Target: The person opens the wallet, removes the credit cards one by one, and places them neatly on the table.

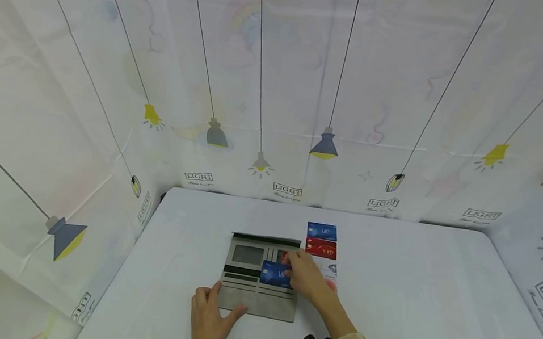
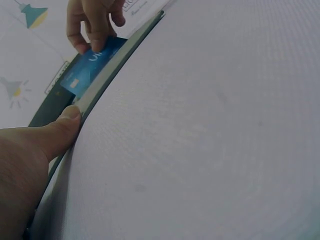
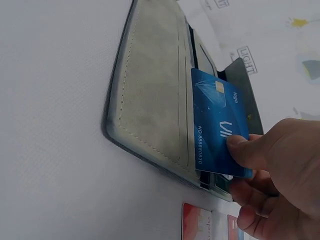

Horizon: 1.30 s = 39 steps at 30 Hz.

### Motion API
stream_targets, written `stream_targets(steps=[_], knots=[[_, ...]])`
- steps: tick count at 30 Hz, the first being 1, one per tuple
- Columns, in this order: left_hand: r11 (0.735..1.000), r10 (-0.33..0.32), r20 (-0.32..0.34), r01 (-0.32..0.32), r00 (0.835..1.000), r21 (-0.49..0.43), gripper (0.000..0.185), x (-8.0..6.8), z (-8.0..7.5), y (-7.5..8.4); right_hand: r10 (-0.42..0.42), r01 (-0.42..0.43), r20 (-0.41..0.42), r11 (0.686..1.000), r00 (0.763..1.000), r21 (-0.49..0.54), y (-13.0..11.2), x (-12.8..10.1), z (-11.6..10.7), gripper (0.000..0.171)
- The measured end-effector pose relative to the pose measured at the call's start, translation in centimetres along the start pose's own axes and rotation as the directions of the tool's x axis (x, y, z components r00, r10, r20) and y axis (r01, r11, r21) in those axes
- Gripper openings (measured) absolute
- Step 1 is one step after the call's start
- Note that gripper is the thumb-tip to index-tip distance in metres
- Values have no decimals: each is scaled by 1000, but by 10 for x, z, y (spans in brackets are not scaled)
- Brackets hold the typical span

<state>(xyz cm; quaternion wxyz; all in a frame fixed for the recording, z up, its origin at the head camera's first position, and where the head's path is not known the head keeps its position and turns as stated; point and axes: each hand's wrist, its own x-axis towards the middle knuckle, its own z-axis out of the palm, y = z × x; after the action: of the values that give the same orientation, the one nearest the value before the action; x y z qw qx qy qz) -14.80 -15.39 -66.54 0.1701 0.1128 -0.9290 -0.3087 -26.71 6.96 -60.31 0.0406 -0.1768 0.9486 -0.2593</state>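
1. Left hand, fingers spread, presses the open grey felt wallet flat on the white table.
2. Right hand pinches the blue VIP card, half inside a slot; keep it level with the slot edge.

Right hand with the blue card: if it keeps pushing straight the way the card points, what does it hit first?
Likely the grey wallet: the right hand pinches the blue VIP card, whose leading edge already sits at a card slot. Slot depth cannot be judged. The left hand presses the wallet's near edge.
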Motion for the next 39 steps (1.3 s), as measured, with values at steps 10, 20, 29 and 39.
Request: stream_targets(steps=[10,20,29,39], knots=[[1000,-3,0,3,1000,4,96,0,0,1,13,-18,39,993,999,113,-3,-10,-6,26],[1000,11,-6,-11,1000,4,94,-1,-1,2,66,-58,-48,985,997,161,-4,-23,-18,14],[1000,24,-15,-24,1000,7,93,-1,-1,2,168,-154,-1,907,986,392,1,-35,-22,20],[1000,19,-13,-19,1000,10,93,-1,-1,2,218,-167,-96,911,971,378,13,-57,-25,26]])
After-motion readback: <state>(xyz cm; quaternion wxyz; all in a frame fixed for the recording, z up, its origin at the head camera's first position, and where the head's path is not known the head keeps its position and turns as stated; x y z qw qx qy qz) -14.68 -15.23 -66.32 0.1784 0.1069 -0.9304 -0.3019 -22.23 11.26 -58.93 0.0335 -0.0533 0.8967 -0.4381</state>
